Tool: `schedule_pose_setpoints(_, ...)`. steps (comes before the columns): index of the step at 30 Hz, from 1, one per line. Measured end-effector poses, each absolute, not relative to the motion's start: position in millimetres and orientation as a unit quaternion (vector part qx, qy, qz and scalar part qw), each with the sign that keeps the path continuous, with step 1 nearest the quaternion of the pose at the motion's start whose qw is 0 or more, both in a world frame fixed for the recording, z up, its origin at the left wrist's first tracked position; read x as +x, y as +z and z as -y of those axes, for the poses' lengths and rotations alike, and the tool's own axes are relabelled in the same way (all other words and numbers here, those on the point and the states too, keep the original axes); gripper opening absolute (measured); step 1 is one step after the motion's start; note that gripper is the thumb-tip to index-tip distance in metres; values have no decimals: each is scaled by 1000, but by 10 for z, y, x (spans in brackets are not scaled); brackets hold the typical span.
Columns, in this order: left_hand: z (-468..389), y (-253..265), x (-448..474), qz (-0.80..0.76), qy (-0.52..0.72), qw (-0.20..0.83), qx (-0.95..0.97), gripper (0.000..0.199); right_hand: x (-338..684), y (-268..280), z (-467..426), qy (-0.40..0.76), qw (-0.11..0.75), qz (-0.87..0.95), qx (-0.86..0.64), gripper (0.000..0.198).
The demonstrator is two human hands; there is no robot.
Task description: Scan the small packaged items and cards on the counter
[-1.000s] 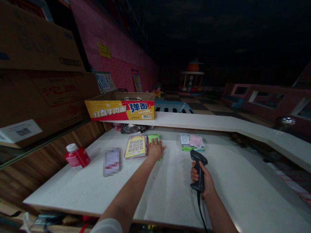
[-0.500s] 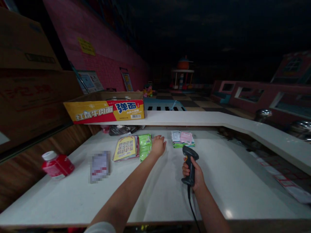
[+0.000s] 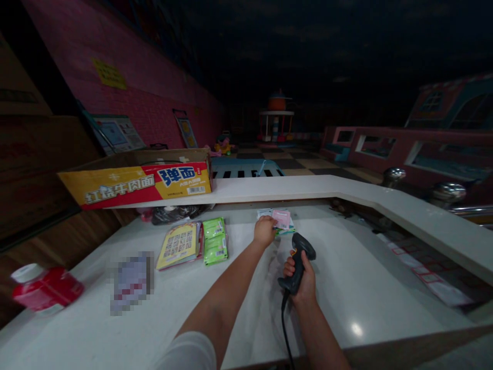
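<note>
In my right hand [image 3: 307, 282] is a black handheld barcode scanner [image 3: 297, 264], its head pointing up and to the left. My fingers wrap its grip and a cord hangs down from it. My left hand [image 3: 265, 231] is at the small stack of flat packets, its fingers closed at the left edge of the pink packet [image 3: 282, 218] on top. The fingers partly cover the stack. Green packets [image 3: 215, 241] lie farther left, beside a yellow card with printed codes [image 3: 179, 244] on a pile.
A red bottle with a white cap [image 3: 46, 289] lies at the left of the white counter [image 3: 127, 339], near a blurred-out item [image 3: 132, 282]. An open carton [image 3: 148, 182] rests on the raised ledge [image 3: 269, 187]. Flat sheets [image 3: 427, 272] lie at the right.
My left hand has moved right from beside the green packets to the pink-topped stack. The right hand still holds the scanner, slightly more tilted. The view has turned a little to the right.
</note>
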State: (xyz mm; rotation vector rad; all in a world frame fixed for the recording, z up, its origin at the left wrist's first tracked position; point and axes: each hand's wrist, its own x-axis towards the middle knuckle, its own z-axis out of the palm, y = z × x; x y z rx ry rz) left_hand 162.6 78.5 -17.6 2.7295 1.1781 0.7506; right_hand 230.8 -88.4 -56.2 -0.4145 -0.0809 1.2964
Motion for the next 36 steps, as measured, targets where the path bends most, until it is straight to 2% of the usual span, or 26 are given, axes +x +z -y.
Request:
schedule_pose_setpoints(6, -715, -180, 1664, -410, 228, -1, 883, 24, 2303, -577, 872, 610, 770, 27, -186, 28)
schedule_pose_setpoints(10, -696, -82, 1682, -432, 275, 13, 859, 19, 2307, -597, 863, 611, 770, 30, -180, 28)
schedule_pose_setpoints(14, -722, 3, 1690, -459, 398, 115, 786, 12, 2324, -615, 857, 611, 769, 38, -186, 30)
schedule_pose_setpoints(18, -714, -40, 1584, -405, 547, 307, 666, 5, 2335, -607, 865, 608, 765, 55, -205, 33)
schedule_pose_setpoints(22, -561, -237, 1261, -326, 631, 406, 575, 20, 2333, -576, 887, 611, 760, 61, -215, 35)
schedule_pose_setpoints(27, -263, -591, 775, -347, 637, 417, 547, 28, 2332, -548, 918, 610, 751, 75, -240, 36)
schedule_pose_setpoints(36, -93, -724, 624, -371, 603, 415, 572, 19, 2283, -552, 930, 630, 734, 59, -247, 33)
